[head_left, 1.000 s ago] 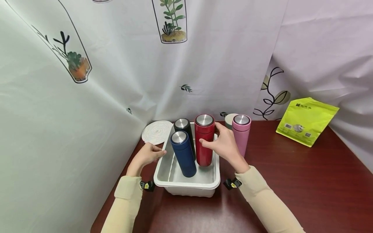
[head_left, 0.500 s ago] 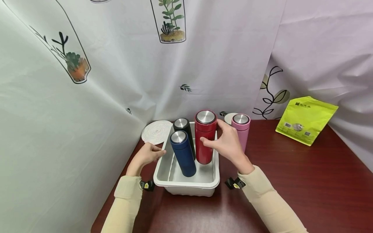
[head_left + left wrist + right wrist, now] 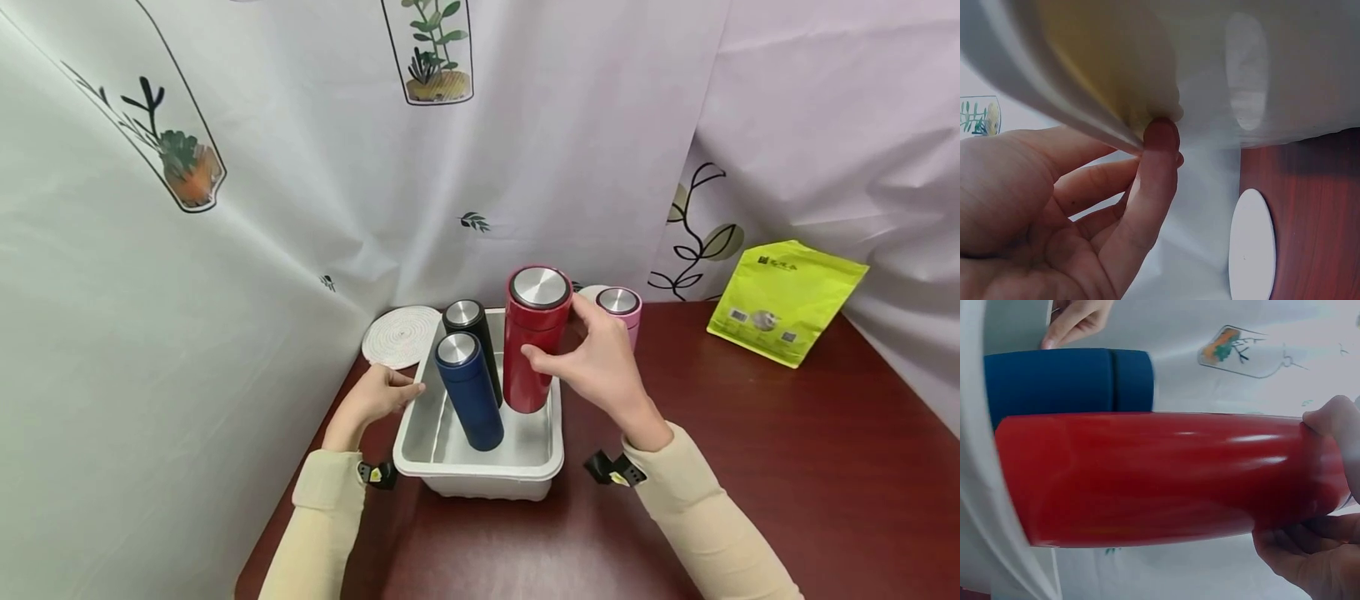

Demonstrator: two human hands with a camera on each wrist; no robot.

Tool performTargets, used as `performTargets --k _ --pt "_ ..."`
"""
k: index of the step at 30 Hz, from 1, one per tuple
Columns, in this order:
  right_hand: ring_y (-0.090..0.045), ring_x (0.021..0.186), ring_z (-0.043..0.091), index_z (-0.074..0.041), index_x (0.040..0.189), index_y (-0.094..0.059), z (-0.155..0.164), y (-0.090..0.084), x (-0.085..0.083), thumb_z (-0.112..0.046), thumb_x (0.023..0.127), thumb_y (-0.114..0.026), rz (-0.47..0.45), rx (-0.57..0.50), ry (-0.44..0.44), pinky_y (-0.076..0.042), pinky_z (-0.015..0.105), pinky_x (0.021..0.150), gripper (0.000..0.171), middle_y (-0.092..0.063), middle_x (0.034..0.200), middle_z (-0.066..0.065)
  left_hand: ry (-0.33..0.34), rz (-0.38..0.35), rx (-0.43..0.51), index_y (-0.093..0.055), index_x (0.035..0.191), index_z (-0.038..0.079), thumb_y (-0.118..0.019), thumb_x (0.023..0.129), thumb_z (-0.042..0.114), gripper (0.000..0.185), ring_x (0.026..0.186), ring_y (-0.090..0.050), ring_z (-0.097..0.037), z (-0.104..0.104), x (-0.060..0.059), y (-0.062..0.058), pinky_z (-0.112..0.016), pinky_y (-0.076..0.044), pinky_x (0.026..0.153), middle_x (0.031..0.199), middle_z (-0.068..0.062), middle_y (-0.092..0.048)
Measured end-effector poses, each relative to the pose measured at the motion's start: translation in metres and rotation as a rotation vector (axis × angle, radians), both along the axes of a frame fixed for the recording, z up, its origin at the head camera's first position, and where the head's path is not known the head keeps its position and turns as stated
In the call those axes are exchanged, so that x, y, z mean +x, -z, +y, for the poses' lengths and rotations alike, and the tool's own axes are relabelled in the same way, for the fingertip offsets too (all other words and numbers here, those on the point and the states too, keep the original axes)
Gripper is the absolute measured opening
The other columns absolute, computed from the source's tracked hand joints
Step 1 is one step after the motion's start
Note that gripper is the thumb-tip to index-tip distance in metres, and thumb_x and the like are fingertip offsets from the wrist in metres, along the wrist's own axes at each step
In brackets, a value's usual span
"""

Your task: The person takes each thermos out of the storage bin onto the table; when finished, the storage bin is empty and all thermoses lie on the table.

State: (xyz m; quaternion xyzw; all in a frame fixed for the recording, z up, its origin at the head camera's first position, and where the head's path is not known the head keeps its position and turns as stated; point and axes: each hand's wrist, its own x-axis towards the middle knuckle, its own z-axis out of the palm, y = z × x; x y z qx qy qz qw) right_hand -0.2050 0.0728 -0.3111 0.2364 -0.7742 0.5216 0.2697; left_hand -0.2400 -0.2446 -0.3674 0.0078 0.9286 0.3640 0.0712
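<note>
On the dark wooden table (image 3: 750, 467) stands a white tray (image 3: 480, 479), its left rim pinched by the left hand (image 3: 375, 398). Inside it stand a blue flask (image 3: 468, 390) and a black flask (image 3: 471, 337). Right hand (image 3: 603, 371) grips the red flask (image 3: 531, 337), upright over the tray.

Dark red table (image 3: 750, 467): white tray (image 3: 480, 479), woven coaster (image 3: 401, 336), pink flask (image 3: 621, 310), green pouch (image 3: 783, 302).

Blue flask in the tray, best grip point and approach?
Grip the blue flask on its upper body just under the steel cap, coming from above and front-left. It stands upright with the black flask behind and the red flask, held by the right hand, close on its right; the tray wall hides its base.
</note>
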Motion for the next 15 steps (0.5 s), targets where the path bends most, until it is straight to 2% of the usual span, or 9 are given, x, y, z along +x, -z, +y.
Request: performTargets --k 4,9,15 --pt "-0.06 0.08 0.008 -0.012 0.108 -0.059 0.003 -0.015 0.014 -0.018 0.067 -0.08 0.012 -0.034 -0.008 -0.05 0.023 0.068 0.047 -0.063 0.096 -0.004 0.007 -0.004 0.001 -0.071 0.094 0.0 -0.066 0.083 0.023 0.026 0.062 -0.055 -0.016 0.0 0.0 -0.001 -0.029 -0.045 0.061 0.065 -0.003 -0.062" --pt "-0.06 0.087 0.013 -0.002 0.108 -0.059 0.005 -0.036 0.034 -0.004 0.064 -0.079 0.072 -0.073 -0.007 -0.05 0.021 0.071 0.048 -0.063 0.096 0.006 0.003 -0.005 0.006 -0.07 0.096 0.0 -0.066 0.083 0.022 0.026 0.063 -0.057 -0.016 0.001 0.0 -0.001 -0.03 -0.047 0.062 0.075 -0.007 -0.066" --pt "-0.06 0.088 0.015 0.003 0.107 -0.058 0.012 -0.041 0.041 0.001 0.063 -0.079 0.115 -0.072 0.039 -0.048 0.019 0.073 0.05 -0.062 0.097 0.009 -0.004 -0.005 0.014 -0.069 0.097 -0.002 -0.065 0.084 0.022 0.027 0.065 -0.059 -0.016 0.001 0.001 0.0 -0.032 -0.049 0.063 0.088 -0.016 -0.067"
